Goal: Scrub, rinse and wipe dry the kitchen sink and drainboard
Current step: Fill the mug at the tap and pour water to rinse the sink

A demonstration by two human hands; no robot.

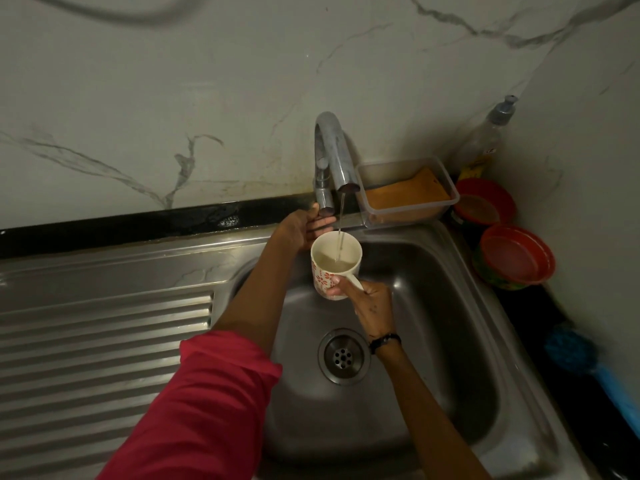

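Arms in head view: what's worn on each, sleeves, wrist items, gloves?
Left arm: a red sleeve pushed up, ending short of the wrist, forearm bare. Right arm: no sleeve in view, just a thin dark band round the wrist. Left hand and right hand are bare, no gloves. No rings that I can make out.

Light level: dim, warm-grey cast overall.
Glare: soft highlights on faucet and sink rim.
Shadows: deep at right edge; brush murky.
Distortion: wide-angle bowing toward the corners.
Focus: centre sharp, edges soft.

dim white marble wall, black ledge
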